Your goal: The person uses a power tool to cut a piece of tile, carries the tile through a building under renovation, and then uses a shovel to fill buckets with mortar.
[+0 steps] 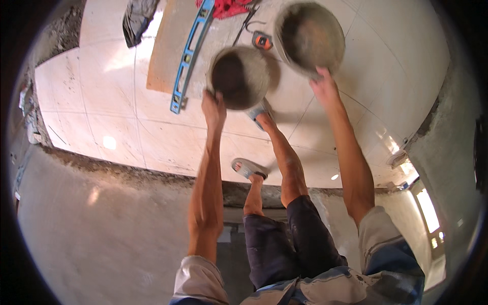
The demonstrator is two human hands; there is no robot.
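- Two round grey tubs are what I'm handling: the left tub is sitting out in front of me, and the right tub is sitting a bit farther out, just beside it. Both look to be hanging above the floor.
- My left grip is closing around the near left rim of its tub. My right grip is pinching the near rim of the other one, fingers closed on the edge. Blur is hiding the exact finger placement.
- Handling-wise, I'm guessing they're stiff-walled and fairly light if empty, not fragile. I can't tell if anything's in them. That grey coating could be making the rim gritty or slick, and one-sided holds will be tipping them if there's weight inside, so I'd be taking hold right on the lip, thumb over.
- Between the tubs, an orange-and-black tape measure is lying around.
- Left of them, a blue spirit level is lying across a tan board, its near end poking onto the tile floor.
- Farther out, a red cloth is lying near the level's far end.
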